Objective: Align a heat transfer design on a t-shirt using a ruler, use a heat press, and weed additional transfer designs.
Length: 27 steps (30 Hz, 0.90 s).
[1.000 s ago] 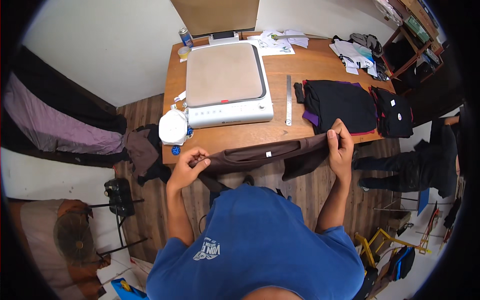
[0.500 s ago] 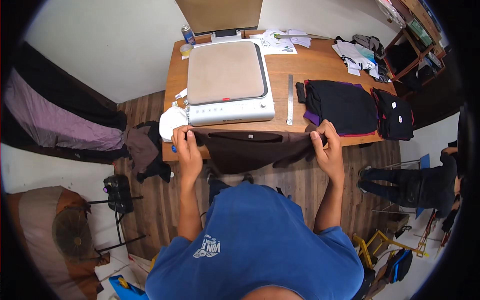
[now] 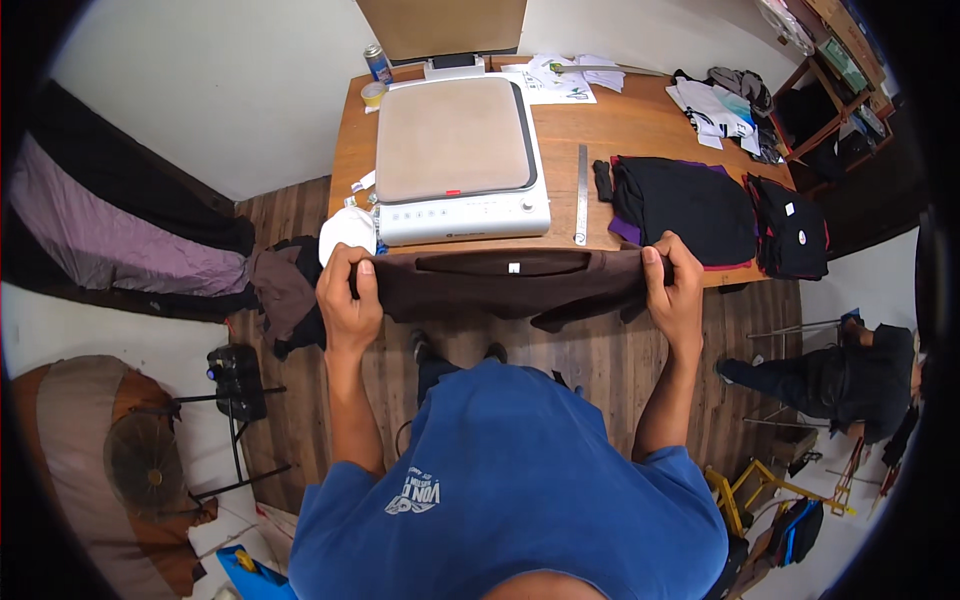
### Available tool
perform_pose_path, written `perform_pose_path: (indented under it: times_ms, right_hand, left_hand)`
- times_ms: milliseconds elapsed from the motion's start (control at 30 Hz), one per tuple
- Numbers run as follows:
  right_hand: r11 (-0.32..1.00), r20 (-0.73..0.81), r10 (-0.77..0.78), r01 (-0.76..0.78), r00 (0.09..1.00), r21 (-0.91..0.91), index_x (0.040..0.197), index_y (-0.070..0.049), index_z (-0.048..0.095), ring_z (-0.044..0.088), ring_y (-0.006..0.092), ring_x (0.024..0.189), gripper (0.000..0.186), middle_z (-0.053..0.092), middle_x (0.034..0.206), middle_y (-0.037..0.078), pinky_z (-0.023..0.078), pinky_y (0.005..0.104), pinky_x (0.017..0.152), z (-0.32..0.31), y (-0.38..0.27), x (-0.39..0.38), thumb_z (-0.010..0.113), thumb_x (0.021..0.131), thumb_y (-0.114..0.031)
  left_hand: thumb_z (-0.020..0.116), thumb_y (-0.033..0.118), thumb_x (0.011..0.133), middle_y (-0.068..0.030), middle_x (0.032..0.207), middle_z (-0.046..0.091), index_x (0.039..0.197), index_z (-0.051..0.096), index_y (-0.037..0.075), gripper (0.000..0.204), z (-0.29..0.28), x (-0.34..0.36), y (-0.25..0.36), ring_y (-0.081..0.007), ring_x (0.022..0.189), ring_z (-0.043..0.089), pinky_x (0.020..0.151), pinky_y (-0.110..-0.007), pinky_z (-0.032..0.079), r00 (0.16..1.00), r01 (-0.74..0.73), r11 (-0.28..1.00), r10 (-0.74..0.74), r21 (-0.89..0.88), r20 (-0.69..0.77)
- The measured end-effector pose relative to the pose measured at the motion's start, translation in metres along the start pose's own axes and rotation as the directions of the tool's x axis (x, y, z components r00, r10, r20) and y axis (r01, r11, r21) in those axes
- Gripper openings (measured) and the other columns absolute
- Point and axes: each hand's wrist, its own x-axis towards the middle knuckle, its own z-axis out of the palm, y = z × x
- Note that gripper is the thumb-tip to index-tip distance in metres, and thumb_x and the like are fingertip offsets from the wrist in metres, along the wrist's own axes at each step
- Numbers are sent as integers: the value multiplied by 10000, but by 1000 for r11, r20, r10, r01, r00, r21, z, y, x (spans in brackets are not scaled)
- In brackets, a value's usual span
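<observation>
A dark brown T-shirt (image 3: 470, 288) is stretched sideways between my hands, in front of the table's near edge. Its neck opening faces up, with a small white label inside the collar. My left hand (image 3: 350, 300) pinches one shoulder of the shirt, and my right hand (image 3: 674, 290) pinches the other. The lower part of the shirt hangs down, foreshortened. Just beyond it stands a white heat press (image 3: 462, 222) with a beige pad (image 3: 455, 135), its lid (image 3: 440, 28) raised at the back.
Right of the press on the wooden table (image 3: 570, 125) lie a metal ruler (image 3: 582, 195), a folded black stack of clothes (image 3: 685, 210) and another folded stack (image 3: 785, 225). A spray can (image 3: 377, 65) stands back left. Another person (image 3: 850, 380) is at far right.
My hands have moved farther apart, mostly my left hand outward, pulling the shirt's shoulders wider and straighter. The other person at the right has shifted posture.
</observation>
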Motion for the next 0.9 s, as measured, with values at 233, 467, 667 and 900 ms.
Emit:
perform_pose_path:
  times_ms: [233, 467, 667, 900]
  right_hand:
    - [982, -56, -135, 141, 989, 124, 768, -4, 466, 368, 131, 648, 279, 403, 692, 31, 295, 299, 589, -25, -10, 3, 608, 995, -86]
    - [953, -72, -126, 141, 989, 268, 710, -34, 452, 352, 114, 617, 324, 394, 639, -2, 268, 291, 583, -48, 3, -20, 630, 978, -80]
    - [933, -87, -171, 189, 981, 308, 707, -55, 415, 332, 108, 627, 354, 368, 659, -7, 258, 287, 583, -47, 4, -21, 628, 984, -114]
    - [810, 207, 59, -168, 977, 562, 809, -49, 515, 474, 112, 731, 299, 513, 807, 15, 432, 304, 675, 22, -11, -43, 602, 1043, -214]
  left_hand:
    - [561, 112, 993, -107, 823, 535, 958, 584, -11, 130, -18, 0, 26, -204, 752, 523, 700, -325, 422, 999, -14, 993, 10, -115, -34]
    - [667, 44, 940, -115, 839, 658, 973, 712, -17, 82, -58, -24, 57, -198, 725, 592, 666, -317, 460, 928, 150, 980, -94, -131, 360]
    - [659, 43, 951, -111, 847, 667, 1000, 693, -15, 83, -59, -33, 66, -193, 739, 594, 671, -300, 456, 979, 73, 994, -55, -84, 198]
    - [596, 91, 1018, 23, 883, 543, 1233, 606, 36, 222, -7, -58, 55, -78, 825, 519, 740, -230, 424, 790, 584, 745, -432, -322, 434]
